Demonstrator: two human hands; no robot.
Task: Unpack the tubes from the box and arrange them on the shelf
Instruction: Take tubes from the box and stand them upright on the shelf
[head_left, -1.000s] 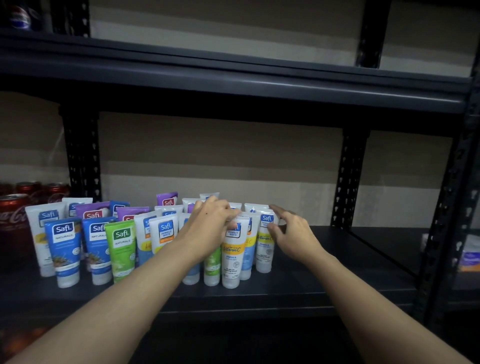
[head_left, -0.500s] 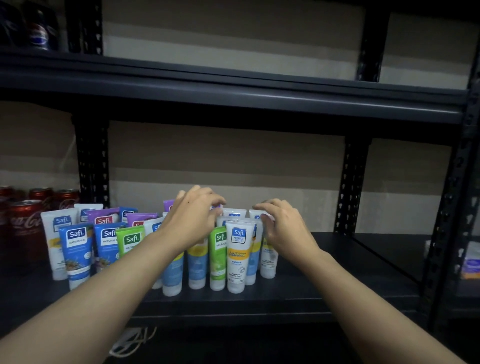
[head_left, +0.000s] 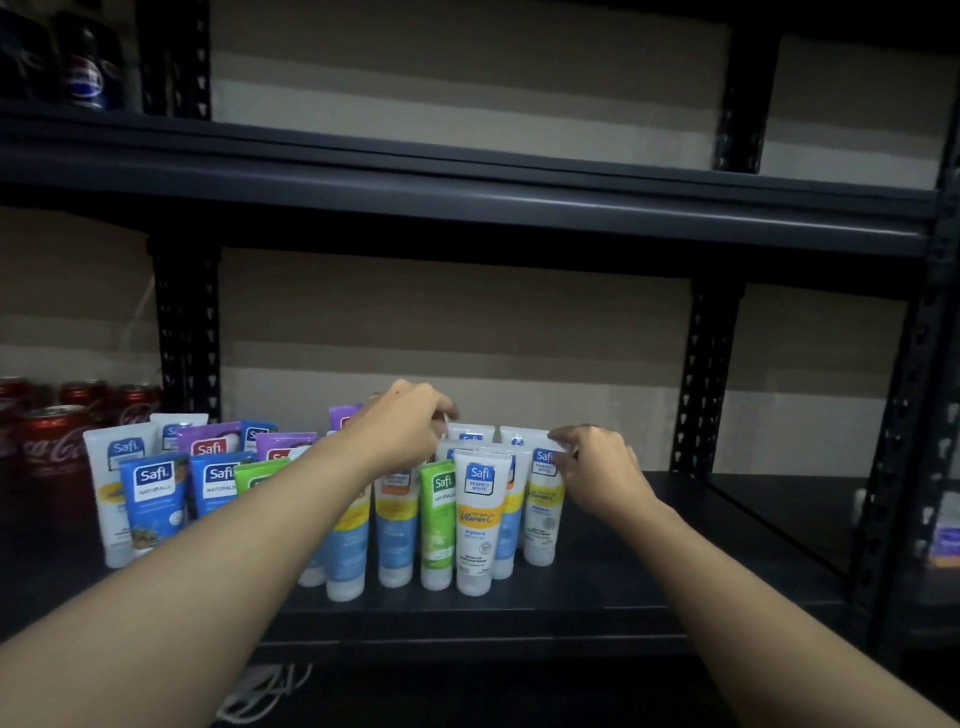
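Note:
Several Safi tubes stand cap-down in a cluster on the dark metal shelf (head_left: 613, 592). Blue tubes (head_left: 153, 499) and purple tubes (head_left: 208, 441) are at the left. A green tube (head_left: 437, 519) and a white Vitamin C tube (head_left: 478, 525) stand in front. My left hand (head_left: 405, 428) reaches over the middle of the cluster, its curled fingertips pinching the top of a back-row tube (head_left: 470, 434). My right hand (head_left: 597, 467) pinches the top edge of the rightmost white tube (head_left: 541, 512). My left forearm hides some tubes. No box is in view.
Red cola cans (head_left: 52, 447) stand at the left of the same shelf. Dark bottles (head_left: 85, 78) sit on the upper shelf (head_left: 467, 192). A perforated upright (head_left: 706, 384) stands behind on the right. A white cable (head_left: 265, 686) lies below the shelf. Small packs (head_left: 943, 545) sit far right.
My left hand has lifted from the front tubes to the top of the back row. My right hand has shifted from the right tube's side to its top edge.

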